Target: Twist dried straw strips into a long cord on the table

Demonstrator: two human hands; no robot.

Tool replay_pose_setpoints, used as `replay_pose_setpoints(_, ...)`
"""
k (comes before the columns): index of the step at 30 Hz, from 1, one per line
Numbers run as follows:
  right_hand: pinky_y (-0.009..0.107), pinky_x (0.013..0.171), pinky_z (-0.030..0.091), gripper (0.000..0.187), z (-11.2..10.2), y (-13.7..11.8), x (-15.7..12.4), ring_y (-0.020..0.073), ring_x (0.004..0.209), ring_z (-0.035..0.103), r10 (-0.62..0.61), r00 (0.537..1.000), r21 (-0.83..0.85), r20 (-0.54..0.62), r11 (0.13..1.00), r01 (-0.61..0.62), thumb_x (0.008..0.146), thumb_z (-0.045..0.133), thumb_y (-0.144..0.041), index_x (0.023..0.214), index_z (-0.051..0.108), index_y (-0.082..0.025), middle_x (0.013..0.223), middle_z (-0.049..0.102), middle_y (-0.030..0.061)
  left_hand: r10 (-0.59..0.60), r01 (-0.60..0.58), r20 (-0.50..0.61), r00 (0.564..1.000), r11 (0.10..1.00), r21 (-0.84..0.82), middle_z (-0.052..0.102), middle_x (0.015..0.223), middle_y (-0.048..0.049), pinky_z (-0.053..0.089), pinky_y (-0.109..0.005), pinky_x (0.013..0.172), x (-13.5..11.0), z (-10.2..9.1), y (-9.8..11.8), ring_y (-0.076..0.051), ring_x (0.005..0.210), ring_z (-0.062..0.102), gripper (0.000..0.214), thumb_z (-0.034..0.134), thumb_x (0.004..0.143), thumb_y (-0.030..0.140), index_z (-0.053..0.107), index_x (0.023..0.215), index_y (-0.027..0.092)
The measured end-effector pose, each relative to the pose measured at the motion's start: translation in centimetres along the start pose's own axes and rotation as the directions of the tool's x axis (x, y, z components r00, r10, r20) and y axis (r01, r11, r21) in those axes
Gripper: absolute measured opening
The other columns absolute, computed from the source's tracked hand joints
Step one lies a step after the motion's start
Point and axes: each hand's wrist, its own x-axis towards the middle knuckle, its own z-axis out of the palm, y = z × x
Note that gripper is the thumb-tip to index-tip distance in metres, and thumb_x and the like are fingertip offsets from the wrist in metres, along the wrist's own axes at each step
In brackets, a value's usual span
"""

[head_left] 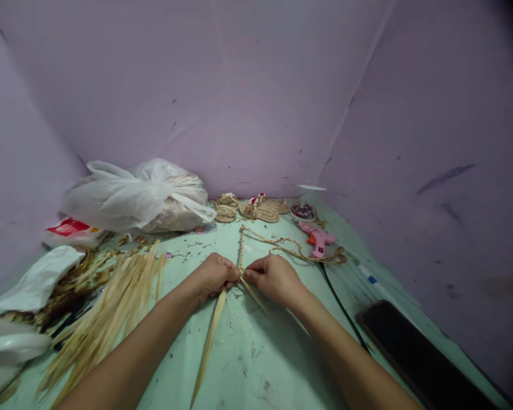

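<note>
A narrow braid of pale dried-leaf strips (241, 250) runs up the table from between my hands, then bends away to the right in a long loose cord. My left hand (218, 273) is closed on the lower end of the braid, fingers pinched. Close against it, my right hand (273, 277) pinches the same end from the other side. One loose strip (214, 330) hangs down from under my left hand toward the near edge. A shorter strip end sticks out below my right fingers. My fingertips partly hide the crossing of the strips.
On the left lie a pile of loose strips (123, 290) and a full white plastic bag (141, 196). Small woven slippers (260, 209) rest by the back wall. To the right are a pink glue gun (317, 238) with a black cord, a pen (371, 278) and a dark phone-like slab (419, 353).
</note>
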Motion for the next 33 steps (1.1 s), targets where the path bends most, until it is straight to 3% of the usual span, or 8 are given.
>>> replay_pose_setpoints(6, 0.021, 0.045, 0.022, 0.026, 0.0, 0.0, -0.1, 0.0094, 0.047, 0.036, -0.004, 0.998, 0.072, 0.062, 0.997, 0.0, 0.069, 0.048, -0.032, 0.066, 0.07, -0.019, 0.053, 0.055, 0.0007, 0.018, -0.018, 0.019, 1.0, 1.0, 0.003, 0.032, 0.032, 0.007, 0.01, -0.019, 0.028, 0.2, -0.2, -0.3, -0.003, 0.026, 0.018, 0.017, 0.05, 0.056, 0.026, 0.044, 0.044, 0.016)
replay_pose_setpoints(12, 0.022, 0.044, 0.023, 0.02, 0.4, -0.5, 0.1, 0.0111, 0.048, 0.043, 0.145, 0.989, 0.062, 0.01, 0.987, -0.146, 0.061, 0.052, -0.027, 0.062, 0.07, -0.02, 0.052, 0.058, 0.0027, 0.01, -0.01, -0.007, 1.0, 0.998, 0.058, 0.038, 0.033, 0.0055, 0.013, -0.019, 0.03, 0.1, 0.2, 0.1, -0.003, 0.026, 0.02, 0.013, 0.048, 0.057, 0.023, 0.05, 0.048, 0.014)
replay_pose_setpoints(15, 0.022, 0.044, 0.024, 0.017, 0.6, -0.8, 0.2, 0.0126, 0.05, 0.047, 0.227, 0.974, 0.048, -0.024, 0.973, -0.225, 0.056, 0.053, -0.024, 0.059, 0.07, -0.021, 0.051, 0.058, 0.0036, 0.025, -0.02, -0.043, 0.999, 0.993, 0.113, 0.033, 0.029, 0.0056, 0.013, -0.019, 0.031, 0.0, 0.6, 0.3, -0.003, 0.026, 0.02, 0.017, 0.047, 0.057, 0.02, 0.045, 0.041, 0.014)
replay_pose_setpoints(21, 0.021, 0.042, 0.027, 0.013, 1.3, -1.1, 0.3, 0.0119, 0.05, 0.046, 0.239, 0.971, 0.156, -0.004, 0.959, -0.236, 0.054, 0.057, -0.025, 0.058, 0.067, -0.018, 0.05, 0.057, 0.0027, 0.016, -0.002, -0.113, 0.993, 0.992, 0.127, 0.033, 0.027, 0.0052, 0.015, -0.019, 0.032, 0.0, 1.0, 0.4, -0.003, 0.026, 0.022, 0.014, 0.045, 0.054, 0.013, 0.046, 0.04, 0.013)
replay_pose_setpoints(27, 0.019, 0.039, 0.027, 0.015, 2.2, -1.3, 0.2, 0.0087, 0.044, 0.044, 0.309, 0.948, 0.303, 0.069, 0.899, -0.315, 0.052, 0.062, -0.027, 0.061, 0.061, -0.015, 0.05, 0.054, -0.0007, 0.001, 0.001, -0.041, 0.999, 0.999, 0.046, 0.034, 0.029, 0.0048, 0.011, -0.019, 0.03, 0.3, 0.5, -0.1, -0.004, 0.026, 0.021, 0.014, 0.045, 0.054, 0.016, 0.044, 0.04, 0.014)
replay_pose_setpoints(33, 0.019, 0.04, 0.026, 0.01, 2.3, -2.0, -0.1, 0.0085, 0.046, 0.045, 0.311, 0.95, 0.289, -0.006, 0.91, -0.296, 0.054, 0.061, -0.023, 0.057, 0.058, -0.015, 0.05, 0.053, -0.001, 0.084, -0.083, 0.045, 0.995, 0.996, -0.018, 0.038, 0.032, 0.0043, 0.013, -0.018, 0.028, 0.7, 0.1, -0.9, -0.004, 0.025, 0.026, 0.018, 0.048, 0.058, 0.023, 0.045, 0.042, 0.014)
